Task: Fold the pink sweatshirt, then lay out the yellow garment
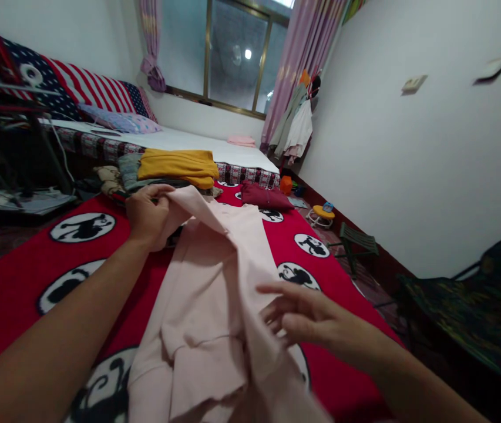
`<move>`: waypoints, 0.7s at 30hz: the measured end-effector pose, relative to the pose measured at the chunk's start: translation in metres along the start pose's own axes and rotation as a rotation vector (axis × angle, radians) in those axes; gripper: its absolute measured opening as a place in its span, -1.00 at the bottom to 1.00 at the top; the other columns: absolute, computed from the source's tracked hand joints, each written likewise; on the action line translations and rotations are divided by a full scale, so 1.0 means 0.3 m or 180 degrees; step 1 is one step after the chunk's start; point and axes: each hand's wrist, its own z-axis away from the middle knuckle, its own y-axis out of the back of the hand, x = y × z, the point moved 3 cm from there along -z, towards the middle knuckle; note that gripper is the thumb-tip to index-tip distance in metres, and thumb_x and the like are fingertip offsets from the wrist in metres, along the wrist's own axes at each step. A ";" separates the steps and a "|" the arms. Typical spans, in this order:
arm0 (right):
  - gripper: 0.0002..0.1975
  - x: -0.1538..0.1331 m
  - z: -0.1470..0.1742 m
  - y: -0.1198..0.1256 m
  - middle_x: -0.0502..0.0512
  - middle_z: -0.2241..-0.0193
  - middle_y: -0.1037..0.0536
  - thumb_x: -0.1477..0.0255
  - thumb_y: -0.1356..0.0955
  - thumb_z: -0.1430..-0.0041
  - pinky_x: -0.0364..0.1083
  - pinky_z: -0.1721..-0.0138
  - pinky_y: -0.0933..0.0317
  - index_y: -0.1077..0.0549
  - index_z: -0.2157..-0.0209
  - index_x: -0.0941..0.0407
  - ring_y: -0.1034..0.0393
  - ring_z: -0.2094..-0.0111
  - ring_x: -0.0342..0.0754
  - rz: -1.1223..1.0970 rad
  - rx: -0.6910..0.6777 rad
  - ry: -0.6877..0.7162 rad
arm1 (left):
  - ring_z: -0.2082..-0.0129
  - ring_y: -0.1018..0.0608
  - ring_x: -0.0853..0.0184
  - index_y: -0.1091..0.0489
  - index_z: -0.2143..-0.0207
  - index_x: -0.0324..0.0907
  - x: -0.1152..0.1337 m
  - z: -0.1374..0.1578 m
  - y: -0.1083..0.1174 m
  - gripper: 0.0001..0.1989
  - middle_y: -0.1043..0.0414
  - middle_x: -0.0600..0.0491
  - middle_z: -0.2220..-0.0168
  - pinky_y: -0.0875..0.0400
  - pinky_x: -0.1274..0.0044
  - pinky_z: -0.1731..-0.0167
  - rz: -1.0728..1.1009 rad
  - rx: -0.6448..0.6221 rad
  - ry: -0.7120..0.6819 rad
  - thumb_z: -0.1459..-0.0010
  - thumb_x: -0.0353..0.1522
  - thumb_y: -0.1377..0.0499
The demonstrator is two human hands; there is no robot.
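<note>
A pale pink long-sleeved garment (pixel 206 276) is spread over the red blanket (pixel 113 258), partly folded over itself. My left hand (pixel 148 212) pinches its upper left edge and lifts that part off the bed, so a raised fold runs down toward the lower right. Beside this fold is my right hand (pixel 298 314), fingers apart and slightly curled; it is near the cloth, and whether it touches is unclear. The lower end of the garment blurs toward the bottom of the view.
Folded clothes with a yellow one (pixel 180 165) on top lie beyond the garment. A folded dark red garment (pixel 265 195) lies to their right. Further back is a white-topped bed (pixel 192 140). A stool (pixel 322 214), a small folding seat (pixel 356 242) and a camouflage chair (pixel 474 305) stand on the right.
</note>
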 end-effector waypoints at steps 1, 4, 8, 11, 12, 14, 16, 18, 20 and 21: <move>-0.51 0.003 -0.031 -0.028 0.14 0.23 -0.59 0.12 -0.45 -0.03 -0.10 0.26 -0.35 -0.49 0.05 0.09 -0.49 0.22 -0.02 0.0176 -0.0304 0.0051 | 0.17 -0.55 0.29 -0.54 0.23 -0.29 -0.022 -0.007 0.017 -0.69 -0.55 0.02 0.21 -0.43 0.42 0.07 -0.0061 0.0079 0.0075 -0.07 -0.55 -0.03; -0.69 0.033 -0.168 -0.019 0.15 0.26 -0.60 0.22 -0.40 -0.12 -0.11 0.24 -0.32 -0.56 0.20 0.14 -0.47 0.22 -0.03 0.1077 0.0153 0.0588 | 0.15 -0.53 0.31 -0.54 0.36 -0.28 -0.028 -0.009 0.042 -0.65 -0.54 0.01 0.25 -0.41 0.41 0.02 -0.0121 0.0263 0.0011 0.04 -0.65 0.01; -0.80 0.105 -0.399 0.089 0.14 0.23 -0.57 0.39 -0.35 -0.13 -0.13 0.29 -0.30 -0.52 0.21 0.14 -0.45 0.24 -0.06 0.1758 0.1465 0.1200 | 0.18 -0.52 0.30 -0.49 0.39 -0.24 0.105 0.052 -0.016 -0.67 -0.53 -0.01 0.26 -0.42 0.41 0.05 0.0337 -0.0077 -0.0545 0.04 -0.65 0.01; -0.89 0.161 -0.565 0.163 0.08 0.37 -0.57 0.46 -0.35 -0.08 -0.13 0.31 -0.29 -0.51 0.33 0.13 -0.43 0.38 -0.09 0.2107 0.1588 0.0836 | 0.20 -0.54 0.31 -0.51 0.33 -0.15 0.222 0.162 -0.121 -0.70 -0.54 0.05 0.27 -0.44 0.46 0.11 0.0547 -0.1192 -0.1135 0.00 -0.60 -0.07; -0.90 0.168 -0.611 0.188 0.06 0.44 -0.56 0.45 -0.34 -0.09 -0.14 0.35 -0.28 -0.50 0.34 0.14 -0.42 0.44 -0.10 0.2168 0.1624 0.0663 | 0.18 -0.54 0.29 -0.52 0.29 -0.14 0.244 0.205 -0.156 -0.71 -0.54 0.04 0.23 -0.44 0.45 0.12 0.0466 -0.1546 -0.1244 -0.02 -0.57 -0.09; -0.86 0.158 -0.690 0.239 0.03 0.53 -0.53 0.43 -0.31 -0.15 -0.15 0.44 -0.25 -0.48 0.29 0.14 -0.38 0.55 -0.12 0.2234 0.1796 0.0378 | 0.20 -0.53 0.25 -0.53 0.26 -0.13 0.262 0.282 -0.212 -0.77 -0.52 0.00 0.21 -0.44 0.42 0.17 0.0231 -0.2023 -0.1354 -0.09 -0.50 -0.12; -0.81 0.121 -0.756 0.290 0.03 0.53 -0.52 0.44 -0.29 -0.16 -0.16 0.44 -0.24 -0.47 0.20 0.15 -0.36 0.57 -0.13 0.2333 0.2076 0.0352 | 0.22 -0.52 0.25 -0.53 0.29 -0.13 0.258 0.335 -0.246 -0.80 -0.52 -0.01 0.23 -0.42 0.42 0.20 0.0090 -0.2198 -0.1373 -0.17 -0.44 -0.10; -0.73 0.078 -0.820 0.335 0.10 0.39 -0.56 0.50 -0.28 -0.12 -0.14 0.38 -0.27 -0.44 0.11 0.17 -0.40 0.50 -0.12 0.2400 0.2312 0.0520 | 0.21 -0.50 0.25 -0.53 0.30 -0.14 0.247 0.364 -0.260 -0.79 -0.51 -0.02 0.25 -0.40 0.43 0.19 0.0082 -0.2264 -0.1380 -0.23 -0.41 -0.08; -0.61 0.049 -0.884 0.371 0.19 0.19 -0.55 0.56 -0.28 -0.06 -0.11 0.27 -0.31 -0.41 0.03 0.20 -0.44 0.38 -0.09 0.2376 0.2411 0.0671 | 0.19 -0.49 0.24 -0.52 0.27 -0.14 0.240 0.374 -0.263 -0.79 -0.51 -0.02 0.25 -0.39 0.42 0.18 0.0096 -0.2259 -0.1376 -0.24 -0.40 -0.07; -0.55 0.042 -0.916 0.385 0.20 0.10 -0.52 0.58 -0.28 -0.03 -0.10 0.20 -0.31 -0.39 -0.01 0.19 -0.45 0.29 -0.07 0.2354 0.2414 0.0726 | 0.19 -0.49 0.24 -0.52 0.27 -0.14 0.240 0.375 -0.263 -0.79 -0.50 -0.03 0.25 -0.38 0.42 0.18 0.0098 -0.2250 -0.1393 -0.25 -0.39 -0.07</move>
